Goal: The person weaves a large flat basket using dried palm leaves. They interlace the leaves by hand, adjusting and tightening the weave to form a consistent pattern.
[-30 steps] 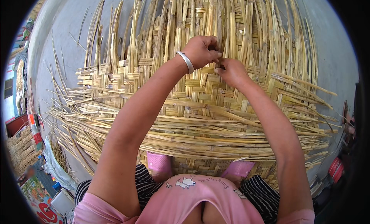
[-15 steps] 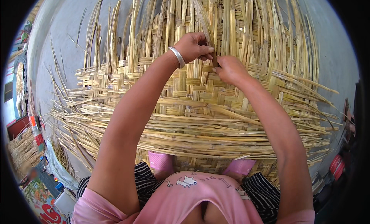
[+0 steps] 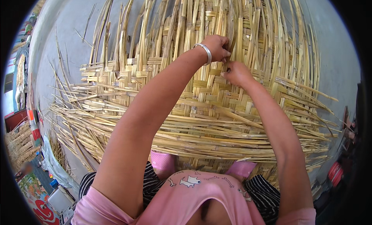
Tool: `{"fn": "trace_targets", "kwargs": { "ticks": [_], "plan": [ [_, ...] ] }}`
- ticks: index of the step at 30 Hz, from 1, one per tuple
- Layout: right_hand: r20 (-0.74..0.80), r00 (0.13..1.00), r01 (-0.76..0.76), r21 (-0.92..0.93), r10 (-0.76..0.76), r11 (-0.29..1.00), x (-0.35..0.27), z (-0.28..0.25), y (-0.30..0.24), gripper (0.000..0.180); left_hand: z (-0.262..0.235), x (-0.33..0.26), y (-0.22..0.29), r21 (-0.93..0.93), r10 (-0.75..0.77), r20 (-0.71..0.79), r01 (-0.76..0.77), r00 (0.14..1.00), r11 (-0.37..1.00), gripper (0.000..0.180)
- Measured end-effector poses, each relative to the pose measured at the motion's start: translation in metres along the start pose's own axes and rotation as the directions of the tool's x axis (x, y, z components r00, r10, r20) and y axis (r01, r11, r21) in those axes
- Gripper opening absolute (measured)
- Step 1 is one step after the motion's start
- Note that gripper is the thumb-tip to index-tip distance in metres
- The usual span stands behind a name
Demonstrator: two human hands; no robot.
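Both arms reach forward over a large mat [image 3: 199, 85] woven from flat yellow reed strips. My left hand [image 3: 217, 48], with a silver bracelet [image 3: 206, 53] at its wrist, is closed on a darker reed strip [image 3: 231, 25] that runs away from me over the mat. Just nearer and to the right, my right hand [image 3: 237, 74] pinches the near end of that strip, close against the weave. The fingertips of the right hand are partly hidden. Long unwoven strips [image 3: 182, 19] fan out beyond both hands.
Loose reeds [image 3: 186, 141] lie crosswise in a thick band between the weave and my feet. My pink shoes [image 3: 162, 161] rest on the mat's near part. Grey concrete floor [image 3: 337, 62] surrounds the mat. Straw bundles [image 3: 19, 141] and household things stand far left; a red object [image 3: 335, 174] is at right.
Both hands have moved to the right, the left one more, and slightly nearer me. The held strip has swung from a leftward slant to nearly straight ahead and lies lower among the others.
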State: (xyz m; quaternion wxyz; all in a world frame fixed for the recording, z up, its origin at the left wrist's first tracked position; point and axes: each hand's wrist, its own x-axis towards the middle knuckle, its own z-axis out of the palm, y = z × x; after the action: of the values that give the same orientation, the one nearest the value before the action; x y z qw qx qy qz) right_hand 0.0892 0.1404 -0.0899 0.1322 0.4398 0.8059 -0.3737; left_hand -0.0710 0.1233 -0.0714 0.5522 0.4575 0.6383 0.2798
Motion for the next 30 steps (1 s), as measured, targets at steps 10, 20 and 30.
{"fn": "trace_targets", "kwargs": {
  "ticks": [10, 20, 30],
  "plan": [
    [-0.161, 0.982, 0.011, 0.567, 0.097, 0.823, -0.016, 0.025, 0.012, 0.029, 0.006, 0.012, -0.004, 0.100, 0.070, -0.042, -0.065, 0.997, 0.993, 0.009],
    [-0.510, 0.857, 0.216, 0.230, -0.071, 0.949, -0.049, -0.051, 0.017, 0.031, 0.003, 0.020, -0.018, 0.284, 0.049, -0.126, -0.012, 0.991, 0.959, 0.017],
    [-0.317, 0.940, -0.058, 0.205, 0.122, 0.977, -0.037, -0.052, 0.054, 0.048, 0.017, 0.012, -0.025, 0.542, 0.171, -0.304, 0.022, 0.937, 0.840, 0.025]
  ]
}}
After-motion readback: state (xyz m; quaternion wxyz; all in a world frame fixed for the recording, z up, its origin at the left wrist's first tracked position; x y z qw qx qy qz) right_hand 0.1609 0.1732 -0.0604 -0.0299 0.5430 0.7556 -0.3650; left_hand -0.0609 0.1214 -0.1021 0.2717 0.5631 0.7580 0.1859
